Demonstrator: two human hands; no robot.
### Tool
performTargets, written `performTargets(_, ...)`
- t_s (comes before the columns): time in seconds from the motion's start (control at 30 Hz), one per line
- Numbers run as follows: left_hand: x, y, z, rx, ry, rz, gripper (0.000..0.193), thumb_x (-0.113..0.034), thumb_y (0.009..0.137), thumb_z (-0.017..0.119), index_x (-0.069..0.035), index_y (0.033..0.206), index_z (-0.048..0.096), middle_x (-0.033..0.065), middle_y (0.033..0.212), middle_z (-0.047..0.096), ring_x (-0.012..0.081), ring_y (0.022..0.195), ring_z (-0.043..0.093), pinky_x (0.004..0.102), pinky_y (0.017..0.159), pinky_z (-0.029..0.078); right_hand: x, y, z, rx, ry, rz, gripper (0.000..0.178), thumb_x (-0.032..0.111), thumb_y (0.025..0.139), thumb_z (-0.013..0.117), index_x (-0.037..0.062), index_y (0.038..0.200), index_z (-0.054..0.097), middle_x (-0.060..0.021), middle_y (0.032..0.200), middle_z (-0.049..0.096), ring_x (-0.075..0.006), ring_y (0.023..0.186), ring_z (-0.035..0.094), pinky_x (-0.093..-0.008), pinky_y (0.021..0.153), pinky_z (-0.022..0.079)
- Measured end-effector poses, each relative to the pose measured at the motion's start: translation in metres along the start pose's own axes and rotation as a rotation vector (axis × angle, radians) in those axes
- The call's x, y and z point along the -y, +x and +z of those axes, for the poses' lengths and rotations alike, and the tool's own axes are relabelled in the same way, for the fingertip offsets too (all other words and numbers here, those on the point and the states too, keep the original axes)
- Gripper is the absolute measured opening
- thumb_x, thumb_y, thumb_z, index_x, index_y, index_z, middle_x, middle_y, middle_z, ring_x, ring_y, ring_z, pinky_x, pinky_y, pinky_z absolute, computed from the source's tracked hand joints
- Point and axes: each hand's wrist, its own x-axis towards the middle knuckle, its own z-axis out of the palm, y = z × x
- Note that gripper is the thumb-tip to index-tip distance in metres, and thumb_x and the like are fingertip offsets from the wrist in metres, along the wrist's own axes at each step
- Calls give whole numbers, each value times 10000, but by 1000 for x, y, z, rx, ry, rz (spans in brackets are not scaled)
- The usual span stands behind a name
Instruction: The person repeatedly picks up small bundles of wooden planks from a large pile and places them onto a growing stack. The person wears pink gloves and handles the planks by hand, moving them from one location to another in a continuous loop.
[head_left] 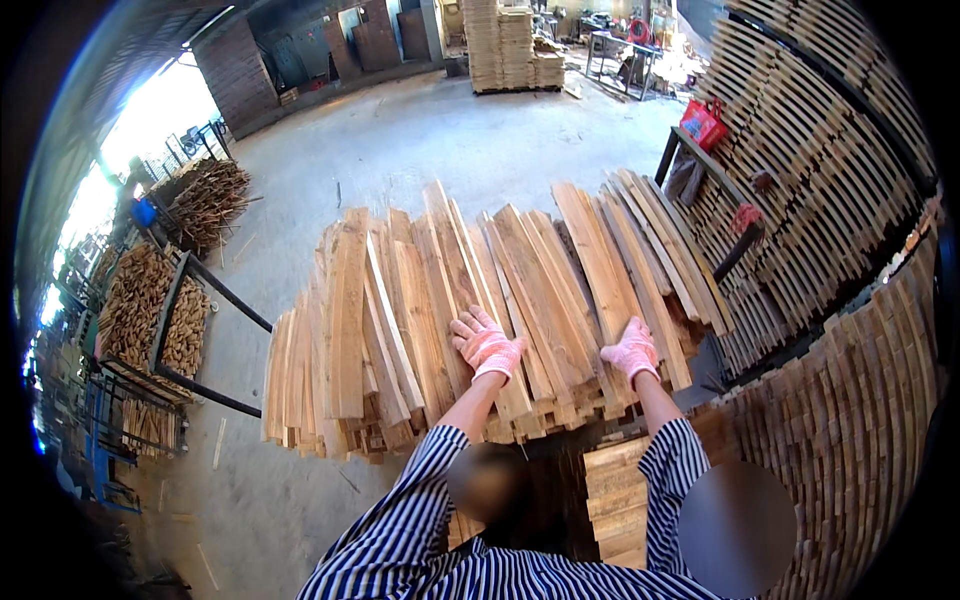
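A broad pile of rough wooden planks [345, 310] lies in front of me, their long sides running away from me and their ends uneven. My left hand [487, 343], in a pink-and-white knit glove, rests on the middle of the pile with its fingers spread over the boards. Farther right, my right hand [632, 350], gloved alike, closes over the near part of a light plank [598, 255], thumb on its left side. The undersides of the right fingers are hidden.
Black metal frame bars [215, 392] flank the pile at left, with another frame [715, 175] at right bearing a red bag [703, 124]. Tall stacks of boards [800, 180] rise along the right. Wood heaps [155, 310] stand left; a pale board stack [500, 50] stands far off.
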Motion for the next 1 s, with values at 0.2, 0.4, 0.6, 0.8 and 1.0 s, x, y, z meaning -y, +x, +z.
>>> performTargets(0.2,6,2,-24,96,-39,-47,1049,-354,847,739,0,1616,120,262,1619,290,403,1519,258,467,1197,305,-11,-10,-60,485,957,25,925,211,711,924,-39,1433,403,-175,1080,667,-233,795,668,-308,653,595)
performTargets(0.4,57,-34,-43,195,-904,56,970,-310,816,755,-8,1568,221,247,1333,559,307,1213,598,417,968,519,-23,-114,-33,678,1086,-292,1120,350,763,899,-119,1546,249,-261,1315,609,-263,1164,638,-313,945,560)
performTargets(0.6,77,-165,56,124,-1411,50,834,-370,854,808,35,1448,386,197,1332,598,262,1204,576,379,1039,456,-37,-204,23,900,1037,-151,711,284,844,799,-36,1405,502,-91,1223,655,-134,986,605,-281,782,516)
performTargets(0.8,104,-117,115,593,-1571,198,554,-385,1064,506,-39,1495,485,72,1530,501,174,1410,441,354,1188,333,-60,-239,25,953,901,-183,933,354,839,809,-56,1536,343,-287,1468,494,-311,1344,519,-417,1122,427)
performTargets(1.0,70,-137,115,742,-1780,33,471,-276,972,704,-51,1373,603,47,1336,656,185,1294,552,340,1149,366,-110,-257,2,686,536,-282,1021,412,809,816,-130,1512,312,-314,1441,507,-385,1314,536,-396,1094,445)
